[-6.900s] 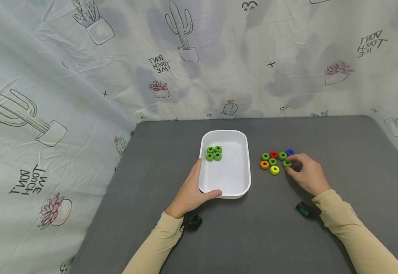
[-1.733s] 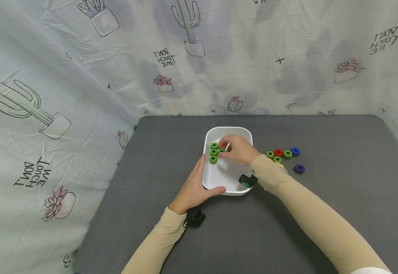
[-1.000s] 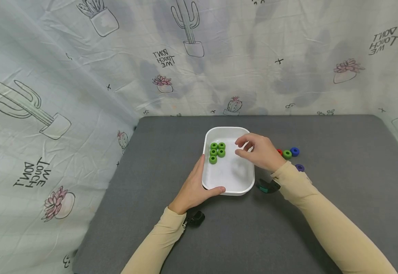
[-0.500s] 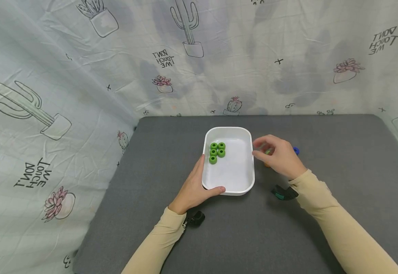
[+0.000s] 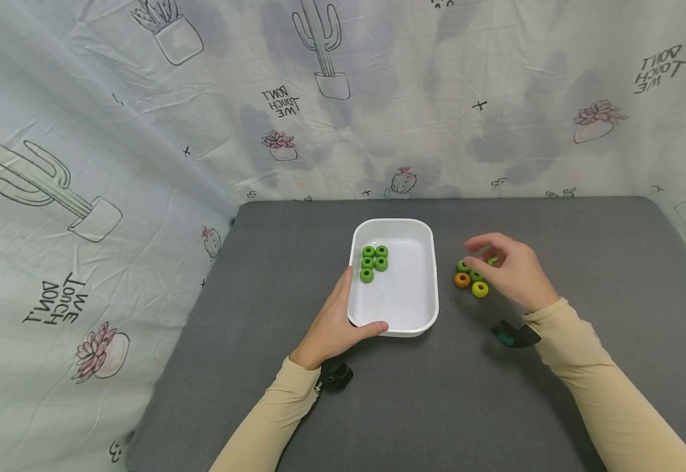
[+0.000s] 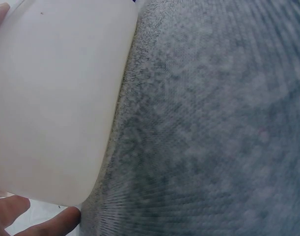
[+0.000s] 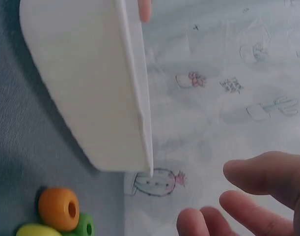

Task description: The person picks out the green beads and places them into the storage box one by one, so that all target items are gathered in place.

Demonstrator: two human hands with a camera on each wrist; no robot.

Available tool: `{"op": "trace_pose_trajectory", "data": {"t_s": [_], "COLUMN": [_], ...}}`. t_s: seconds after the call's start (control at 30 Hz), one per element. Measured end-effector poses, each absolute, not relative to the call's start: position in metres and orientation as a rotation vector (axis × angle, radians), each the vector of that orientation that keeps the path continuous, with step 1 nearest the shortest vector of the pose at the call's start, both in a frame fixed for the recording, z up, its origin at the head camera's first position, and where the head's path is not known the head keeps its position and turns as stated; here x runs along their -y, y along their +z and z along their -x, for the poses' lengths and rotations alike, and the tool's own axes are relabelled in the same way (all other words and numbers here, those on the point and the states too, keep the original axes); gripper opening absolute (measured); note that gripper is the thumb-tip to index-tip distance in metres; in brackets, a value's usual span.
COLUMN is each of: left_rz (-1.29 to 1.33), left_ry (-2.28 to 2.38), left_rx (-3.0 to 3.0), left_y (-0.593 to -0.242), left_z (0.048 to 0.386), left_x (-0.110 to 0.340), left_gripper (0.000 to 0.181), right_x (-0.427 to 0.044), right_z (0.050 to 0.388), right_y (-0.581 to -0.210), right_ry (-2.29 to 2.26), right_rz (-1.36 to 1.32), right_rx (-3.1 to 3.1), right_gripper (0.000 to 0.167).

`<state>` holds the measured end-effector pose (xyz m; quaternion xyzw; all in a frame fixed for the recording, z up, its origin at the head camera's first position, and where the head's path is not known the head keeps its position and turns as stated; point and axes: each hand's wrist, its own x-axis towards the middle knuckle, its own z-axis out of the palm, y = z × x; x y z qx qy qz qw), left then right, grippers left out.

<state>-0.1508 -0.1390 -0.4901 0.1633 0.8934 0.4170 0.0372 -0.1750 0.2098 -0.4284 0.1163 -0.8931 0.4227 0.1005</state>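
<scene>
Cactus-printed cloth point(image 5: 225, 118) backs your grey table point(image 5: 195, 367). Your left hand point(image 5: 332, 328) grips the white tray point(image 5: 401, 301) at its near-left corner; five green beads point(image 5: 369, 265) sit inside. Beside it lie an orange bead point(image 5: 461, 284), a yellow bead point(image 5: 479, 294) and more green ones. Your right hand point(image 5: 514, 270) has moved off the tray, fingers loosely parted, holding nothing: that placement looks finished

Soft light, hazy wrist views
</scene>
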Motion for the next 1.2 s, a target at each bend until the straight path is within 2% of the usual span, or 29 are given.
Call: {"op": "trace_pose_trajectory", "data": {"t_s": [0.53, 1.2], "left_rz": [-0.494, -0.489], "left_ry": [1.268, 1.265], "left_rx": [-2.74, -2.74], "left_y": [-0.492, -0.492], "left_z": [0.151, 0.151], "left_x": [0.14, 0.14], "left_gripper": [0.13, 0.13], "right_x": [-0.245, -0.257], "right_z": [0.176, 0.182], "right_y": [-0.446, -0.468], "right_ry": [1.117, 1.072], "right_rz": [-0.21, -0.194], "right_rx": [2.734, 2.894], "right_gripper": [0.034, 0.046]}}
